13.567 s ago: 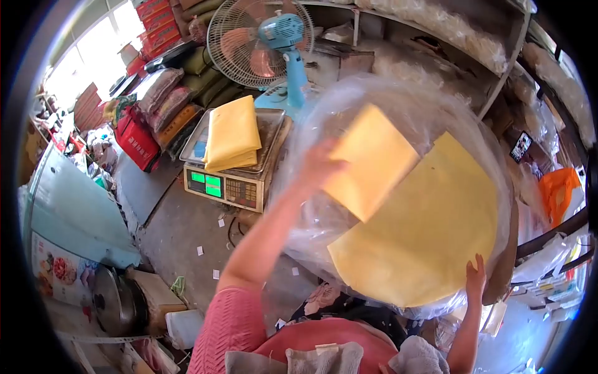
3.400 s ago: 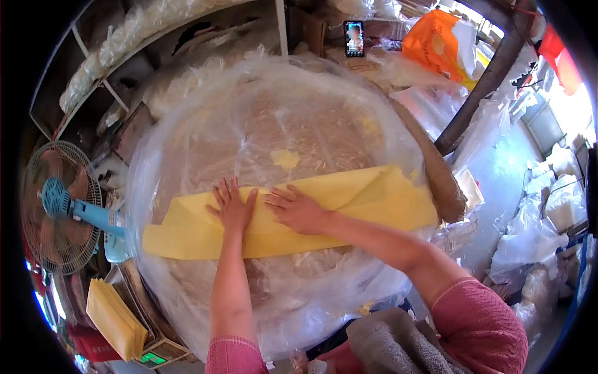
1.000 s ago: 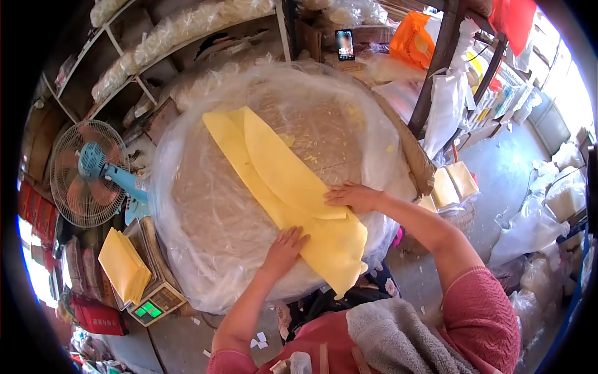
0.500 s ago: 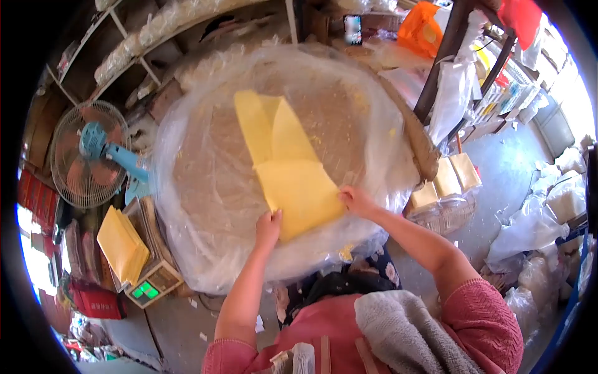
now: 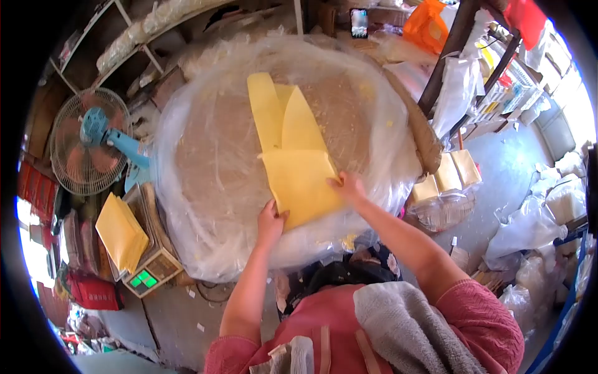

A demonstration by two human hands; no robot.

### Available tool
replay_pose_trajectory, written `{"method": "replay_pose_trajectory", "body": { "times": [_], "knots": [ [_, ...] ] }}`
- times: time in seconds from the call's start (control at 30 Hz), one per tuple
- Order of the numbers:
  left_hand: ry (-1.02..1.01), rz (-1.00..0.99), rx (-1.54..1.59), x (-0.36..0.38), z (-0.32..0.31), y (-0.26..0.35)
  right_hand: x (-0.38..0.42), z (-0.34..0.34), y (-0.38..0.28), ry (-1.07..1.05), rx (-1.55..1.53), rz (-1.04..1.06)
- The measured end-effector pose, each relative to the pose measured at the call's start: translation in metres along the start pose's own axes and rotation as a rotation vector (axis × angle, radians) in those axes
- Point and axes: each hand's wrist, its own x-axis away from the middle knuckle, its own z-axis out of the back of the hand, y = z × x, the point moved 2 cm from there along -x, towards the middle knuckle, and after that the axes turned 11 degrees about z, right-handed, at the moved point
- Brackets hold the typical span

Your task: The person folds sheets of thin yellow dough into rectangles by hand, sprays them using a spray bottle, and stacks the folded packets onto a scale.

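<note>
A thin yellow sheet (image 5: pixel 302 181), roughly square, lies over longer yellow strips on the round plastic-covered table (image 5: pixel 212 206). Beyond its far edge stick out a rounded strip (image 5: pixel 264 109) and a pointed flap (image 5: pixel 302 121); their material cannot be told. My left hand (image 5: pixel 271 223) is closed on the sheet's near left edge, fingers at its border. At the right edge, my right hand (image 5: pixel 349 188) is closed too, thumb and fingers pinching the sheet. Some of the fingers are hidden.
Left of the table stand a blue fan (image 5: pixel 93 134) and a box carrying a yellow stack (image 5: pixel 121 234). Yellow packs (image 5: pixel 447 174) sit at the right on a wrapped bundle. A phone (image 5: pixel 359 23) and orange bag (image 5: pixel 427 28) are at the back. Plastic bags crowd the right floor.
The whole view has shifted slightly. My right hand has moved from the near right corner inward along the sheet's right edge. My left hand stays at the left edge.
</note>
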Motion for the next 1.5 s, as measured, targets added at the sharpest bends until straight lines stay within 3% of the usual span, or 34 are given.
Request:
{"method": "replay_pose_trajectory", "body": {
  "times": [0.03,0.07,0.17,0.2,0.3,0.33,0.47,0.5,0.6,0.7,0.87,0.93,1.03,1.07,1.17,1.27,1.37,1.4,1.5],
  "knots": [
    [-0.008,-0.071,0.04,-0.005,-0.002,-0.001,-0.002,-0.005,0.006,0.034,0.017,0.022],
    [0.022,0.087,-0.052,0.013,0.001,0.03,-0.004,-0.011,0.015,0.067,0.036,0.043],
    [0.244,-0.072,-0.3,0.016,0.002,0.033,-0.001,-0.01,0.011,0.032,0.074,0.001],
    [0.253,0.027,-0.303,0.02,-0.002,0.032,0.0,-0.01,0.008,-0.005,0.084,-0.028],
    [0.475,-0.535,-0.816,0.029,-0.024,0.051,-0.003,-0.012,0.006,-0.004,0.118,-0.063],
    [0.26,-0.403,-0.904,0.025,-0.034,0.049,-0.003,-0.013,0.007,0.003,0.13,-0.047],
    [0.076,-0.199,-1.05,0.02,-0.054,0.045,0.001,-0.001,-0.011,-0.096,0.19,-0.009],
    [0.106,-0.226,-1.059,0.019,-0.055,0.041,0.003,0.005,-0.022,-0.151,0.208,-0.006],
    [0.174,-0.291,-1.073,0.016,-0.059,0.034,0.015,-0.002,-0.044,0.077,0.355,0.477],
    [0.171,-0.288,-1.067,0.018,-0.059,0.037,0.015,-0.012,-0.045,-0.096,0.545,0.642],
    [0.011,-0.103,-1.097,-0.01,-0.044,0.066,0.012,-0.029,-0.019,-0.097,0.531,0.656],
    [0.251,-0.345,-0.973,-0.036,-0.033,0.075,0.012,-0.029,-0.02,-0.069,0.527,0.677],
    [0.317,-0.439,-0.969,-0.083,-0.025,0.066,0.012,-0.026,-0.023,-0.065,0.522,0.692],
    [0.228,-0.359,-1.062,-0.092,-0.024,0.058,0.012,-0.026,-0.024,-0.073,0.514,0.686],
    [0.241,-0.396,-1.038,-0.099,-0.027,0.052,0.011,-0.024,-0.028,-0.095,0.498,0.665],
    [0.135,-0.312,-1.032,-0.103,-0.019,0.067,0.002,-0.016,-0.033,-0.156,0.489,0.639],
    [0.159,-0.277,-0.946,-0.138,0.005,0.08,-0.028,-0.003,-0.039,-0.21,0.381,0.559],
    [0.308,-0.444,-0.688,-0.154,0.013,0.077,-0.053,0.004,-0.042,-0.158,0.292,0.518],
    [0.555,-0.4,-0.596,-0.208,0.024,0.086,-0.136,0.011,-0.037,0.087,0.177,0.448]
  ]
}}
